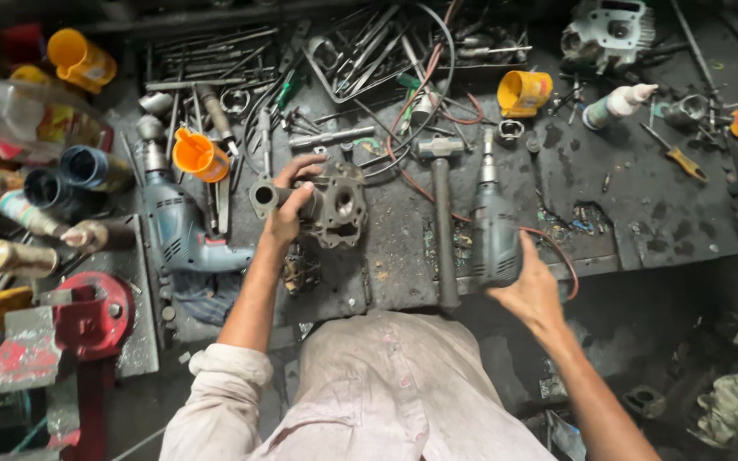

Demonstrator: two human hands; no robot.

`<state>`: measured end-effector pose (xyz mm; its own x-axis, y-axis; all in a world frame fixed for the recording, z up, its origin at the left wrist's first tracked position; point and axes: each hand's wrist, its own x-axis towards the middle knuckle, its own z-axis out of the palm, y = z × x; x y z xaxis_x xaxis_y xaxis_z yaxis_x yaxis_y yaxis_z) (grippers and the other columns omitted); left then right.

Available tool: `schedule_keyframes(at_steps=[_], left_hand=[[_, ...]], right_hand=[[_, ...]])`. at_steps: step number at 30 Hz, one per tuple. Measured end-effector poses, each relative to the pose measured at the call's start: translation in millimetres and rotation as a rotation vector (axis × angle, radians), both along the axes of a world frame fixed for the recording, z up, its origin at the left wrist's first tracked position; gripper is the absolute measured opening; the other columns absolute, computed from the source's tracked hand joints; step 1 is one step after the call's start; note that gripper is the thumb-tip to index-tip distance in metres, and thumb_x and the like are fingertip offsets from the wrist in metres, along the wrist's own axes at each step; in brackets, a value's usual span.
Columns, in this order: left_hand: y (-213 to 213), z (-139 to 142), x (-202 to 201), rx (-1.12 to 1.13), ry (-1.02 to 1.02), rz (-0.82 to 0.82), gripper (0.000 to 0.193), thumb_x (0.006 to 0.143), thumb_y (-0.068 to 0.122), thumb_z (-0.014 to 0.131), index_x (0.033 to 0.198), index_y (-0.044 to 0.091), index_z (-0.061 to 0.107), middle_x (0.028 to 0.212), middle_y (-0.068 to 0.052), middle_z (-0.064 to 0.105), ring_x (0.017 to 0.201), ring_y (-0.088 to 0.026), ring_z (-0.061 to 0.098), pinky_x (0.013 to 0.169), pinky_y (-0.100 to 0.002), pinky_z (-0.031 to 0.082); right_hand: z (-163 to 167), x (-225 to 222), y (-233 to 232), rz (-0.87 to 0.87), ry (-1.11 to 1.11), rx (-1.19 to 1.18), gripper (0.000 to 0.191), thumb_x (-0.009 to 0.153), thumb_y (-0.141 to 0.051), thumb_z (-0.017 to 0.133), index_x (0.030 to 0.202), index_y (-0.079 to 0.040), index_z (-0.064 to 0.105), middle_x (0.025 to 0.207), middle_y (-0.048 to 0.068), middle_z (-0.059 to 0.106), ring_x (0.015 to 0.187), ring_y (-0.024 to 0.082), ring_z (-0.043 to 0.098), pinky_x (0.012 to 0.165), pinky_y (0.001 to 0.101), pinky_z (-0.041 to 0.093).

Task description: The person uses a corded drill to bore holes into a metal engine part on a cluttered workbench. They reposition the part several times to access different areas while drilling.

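Head view, looking straight down at a greasy workbench [642, 205]. Left hand [288, 205]: fingers curled shut around the tubular port of a grey cast-metal engine part [335, 205], thumb over the top, pinning it flat on the bench near the middle, just in front of the body. Right hand [531, 290]: fingers wrapped round the rear grip of a dark grey electric drill [493, 230], which lies on the bench pointing away, chuck toward the back; looks like a grasp, though whether it is lifted off the surface I cannot tell. Red cord [557, 248] loops off beside the drill. Between casting and drill, a hammer [444, 222] with a long handle, head at the far end, just beside the drill, not touching either hand.

Farther out: a second, blue drill [177, 226] left of the left wrist, an orange cup [198, 155] above it, a yellow cup [523, 92] at the back, loose rods and wrenches across the rear, a red vise [87, 320] at the lower left corner.

Judged step: part steadied with one hand, power tool being taken up with the other. Next move seems to call for bringing the drill over the hammer to the casting, lining the chuck square with a bore, and a firm left-hand hold against twist.
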<state>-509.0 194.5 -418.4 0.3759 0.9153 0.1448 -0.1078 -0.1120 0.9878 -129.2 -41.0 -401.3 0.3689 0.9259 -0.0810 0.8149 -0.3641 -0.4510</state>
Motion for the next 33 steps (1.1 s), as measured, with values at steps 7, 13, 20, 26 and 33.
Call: schedule_keyframes(at_steps=[7,13,20,26,33], left_hand=[[-27,-1,0,0.029,-0.002,0.06,0.042,0.089,0.027,0.056,0.12,0.002,0.07,0.114,-0.008,0.071,0.11,-0.017,0.062,0.102,-0.032,0.046],[-59,10,7,0.164,0.202,0.27,0.036,0.089,0.023,0.057,0.117,0.005,0.071,0.11,-0.012,0.073,0.105,-0.024,0.069,0.098,-0.036,0.051],[-69,16,11,0.243,0.324,0.388,0.03,0.093,0.023,0.058,0.116,0.008,0.071,0.104,-0.012,0.073,0.102,-0.029,0.069,0.099,-0.041,0.048],[-68,23,12,0.281,0.329,0.391,0.03,0.094,0.023,0.058,0.118,0.009,0.07,0.107,-0.011,0.073,0.102,-0.029,0.068,0.1,-0.041,0.046],[-66,21,10,0.298,0.353,0.366,0.035,0.095,0.024,0.057,0.122,0.007,0.07,0.099,-0.013,0.068,0.096,-0.032,0.062,0.096,-0.043,0.043]], right_hand=[[40,62,-12,-0.167,0.549,0.249,0.06,0.085,-0.022,0.079,0.132,0.006,0.057,0.105,0.015,0.069,0.089,0.028,0.067,0.08,0.0387,0.055],[61,90,-67,-0.347,1.187,0.244,0.053,0.094,-0.031,0.069,0.124,0.01,0.053,0.09,0.018,0.061,0.077,0.029,0.061,0.072,0.0434,0.053],[59,68,-92,-0.135,1.544,0.128,0.078,0.09,-0.044,0.078,0.129,0.017,0.049,0.083,0.027,0.062,0.078,0.037,0.063,0.067,0.0521,0.055],[63,28,-52,-0.093,1.079,-0.095,0.08,0.074,-0.046,0.079,0.125,0.013,0.06,0.082,0.019,0.067,0.064,0.026,0.065,0.055,0.0421,0.055],[67,43,2,-0.079,0.925,-0.221,0.069,0.07,-0.043,0.077,0.12,0.003,0.062,0.086,0.015,0.07,0.065,0.025,0.068,0.057,0.0408,0.058]])
